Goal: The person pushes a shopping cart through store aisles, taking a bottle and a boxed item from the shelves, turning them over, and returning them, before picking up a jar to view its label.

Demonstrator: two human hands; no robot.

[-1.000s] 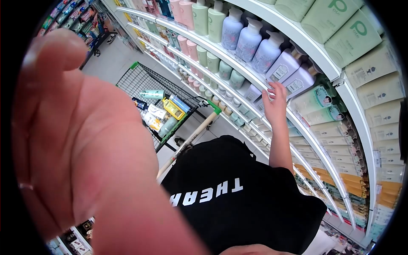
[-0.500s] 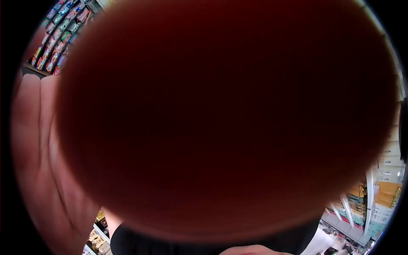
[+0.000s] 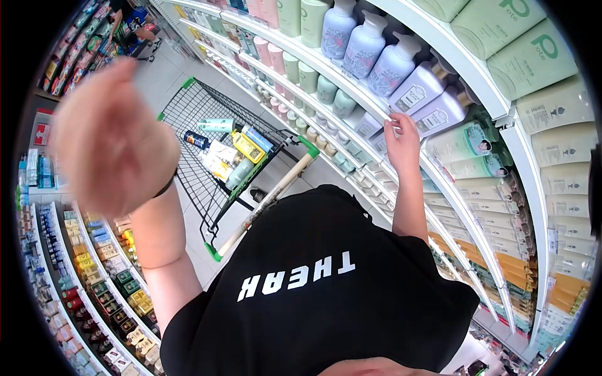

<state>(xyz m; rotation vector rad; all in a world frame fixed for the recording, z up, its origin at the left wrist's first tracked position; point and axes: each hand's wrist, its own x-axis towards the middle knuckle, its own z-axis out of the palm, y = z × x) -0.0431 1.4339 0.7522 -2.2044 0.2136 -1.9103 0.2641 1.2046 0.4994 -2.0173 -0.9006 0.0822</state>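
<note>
My left hand (image 3: 119, 141) is raised at the left, near the camera, and blurred by motion; its fingers cannot be made out clearly. A dark band is at its wrist. On the right, my right hand (image 3: 402, 139) is at a white shelf edge (image 3: 360, 91), fingers bent and slightly apart, with nothing visible held. It is nearest to the lilac bottles (image 3: 417, 94). Blue-violet pump bottles (image 3: 365, 47) stand farther along the same shelf. A wire cart (image 3: 194, 103) with a pale handle holds a yellow pack (image 3: 248, 147), a green tube (image 3: 216, 125) and several other products.
Shelves of pale green packs (image 3: 530, 59) and cream pouches (image 3: 558, 113) rise at the right. Shelves of small boxes and bottles (image 3: 103, 269) line the lower left. Another person (image 3: 128, 25) is at the upper left, on the grey floor (image 3: 166, 66).
My left hand covered most of the view half a second ago and is now farther from the camera at the left. The cart shows more fully. My right hand remains by the shelf edge.
</note>
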